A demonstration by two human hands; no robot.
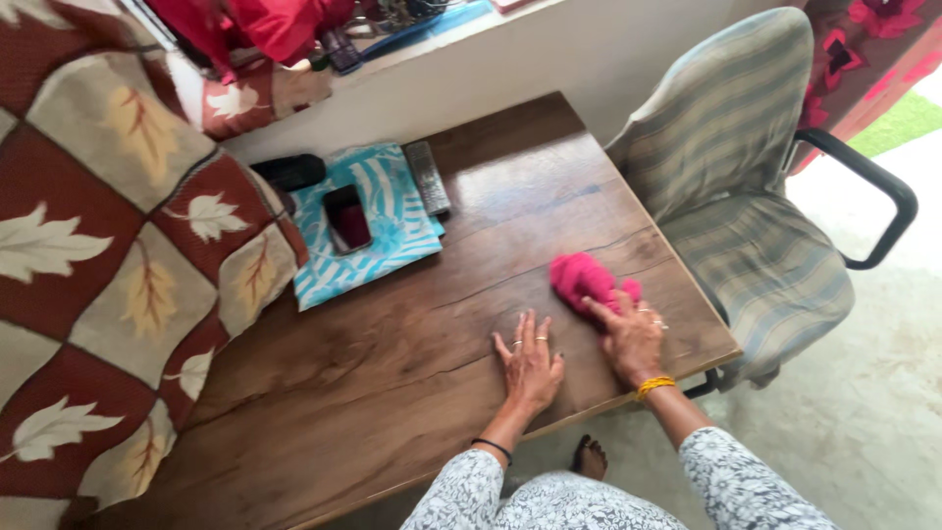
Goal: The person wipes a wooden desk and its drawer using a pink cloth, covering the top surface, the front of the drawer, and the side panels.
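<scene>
Head view, looking down at a dark brown wooden table point(392, 363) with two bare hands resting near its right, near edge. The left hand point(531, 365) lies flat on the wood, palm down, fingers spread a little; it holds nothing, and a thin dark band circles its wrist. The right hand point(633, 339), with a yellow bangle at the wrist, sits just to the right of it — its fingers stretch forward and press down on a bright pink cloth point(585, 279), which is bunched up on the tabletop just beyond the fingertips, touching them. The two hands are near each other but apart.

Farther away, toward the left of the table, a blue-and-white patterned cloth point(392, 236) lies flat. On it rests a dark phone point(347, 217), and a grey remote control point(428, 177) lies along its right edge. A black pouch-like object point(289, 171) sits at its far left corner.

To the right of the table stands an office chair point(746, 196) with a striped cover and black armrest. On the left — a quilt point(108, 245) of red and beige squares with leaf shapes hangs against the table's side.
</scene>
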